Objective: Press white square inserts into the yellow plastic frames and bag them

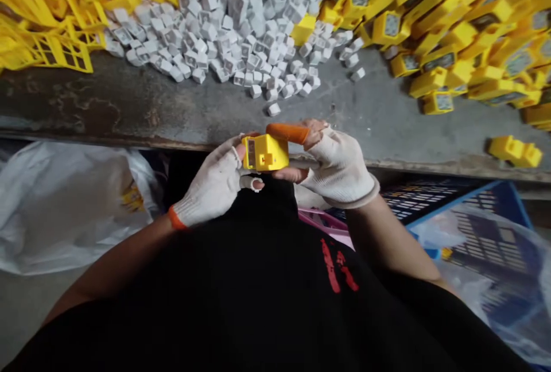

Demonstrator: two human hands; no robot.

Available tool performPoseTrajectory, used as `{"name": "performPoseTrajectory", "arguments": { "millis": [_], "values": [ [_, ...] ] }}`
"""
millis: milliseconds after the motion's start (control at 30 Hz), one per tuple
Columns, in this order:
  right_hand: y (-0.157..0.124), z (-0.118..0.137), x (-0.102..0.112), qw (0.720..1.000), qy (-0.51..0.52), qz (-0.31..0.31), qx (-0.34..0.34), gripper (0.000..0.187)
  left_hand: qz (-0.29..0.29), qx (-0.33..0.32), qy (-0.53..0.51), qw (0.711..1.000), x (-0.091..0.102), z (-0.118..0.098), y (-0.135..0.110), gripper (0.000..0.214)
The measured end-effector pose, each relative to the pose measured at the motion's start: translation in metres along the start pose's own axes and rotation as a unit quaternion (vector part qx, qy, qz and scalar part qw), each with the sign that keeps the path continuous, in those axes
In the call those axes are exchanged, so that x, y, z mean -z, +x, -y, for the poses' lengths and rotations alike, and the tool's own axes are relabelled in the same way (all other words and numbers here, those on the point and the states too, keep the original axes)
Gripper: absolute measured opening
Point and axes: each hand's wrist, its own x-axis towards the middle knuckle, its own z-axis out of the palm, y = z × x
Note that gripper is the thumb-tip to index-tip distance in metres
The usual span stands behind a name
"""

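Observation:
A small yellow plastic toy vehicle body (pixel 274 152) is held between my two hands, just off the front edge of the table. My left hand (pixel 217 179), in a white fingerless glove with an orange cuff, grips its left end with thumb and fingers. On the other side, my right hand (pixel 338 162) pinches it between the thumb below and a finger in an orange finger cover above. A slotted opening shows on the face turned to me. The fingers behind the piece are partly hidden.
A heap of small white plastic blocks (pixel 241 45) spreads over the grey table (pixel 379 119). Yellow lattice parts (pixel 51 22) lie left, yellow vehicle bodies (pixel 465 39) right. One yellow piece (pixel 515 151) lies near the edge. Below are a white sack (pixel 73 211) and a blue crate (pixel 486 245).

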Motion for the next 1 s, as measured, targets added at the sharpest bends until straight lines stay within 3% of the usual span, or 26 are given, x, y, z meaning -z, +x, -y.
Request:
{"name": "performPoseTrajectory", "arguments": {
  "millis": [367,533,700,833,933,1000],
  "values": [
    [0.007,0.000,-0.007,0.999,-0.025,0.007,0.029,0.055,-0.003,-0.006,-0.012,1.000,0.005,0.001,-0.002,0.035],
    [0.007,0.000,-0.006,0.996,-0.031,-0.019,0.082,0.055,-0.002,-0.038,-0.014,0.999,0.006,0.005,-0.003,0.043],
    [0.001,0.010,-0.019,0.995,-0.079,-0.010,0.066,0.045,0.004,-0.073,0.070,0.995,0.011,0.004,-0.010,0.056],
    [-0.001,0.017,-0.041,0.995,-0.054,-0.064,0.061,0.037,-0.042,-0.165,0.261,0.950,0.011,-0.008,-0.019,0.054],
    [0.007,0.015,-0.045,0.992,0.101,-0.075,0.000,0.070,-0.061,-0.225,0.345,0.909,0.005,-0.018,-0.027,0.039],
    [0.014,0.015,-0.043,0.973,0.216,-0.059,-0.053,0.079,-0.063,-0.260,0.367,0.891,0.001,-0.023,-0.033,0.036]
  ]
}}
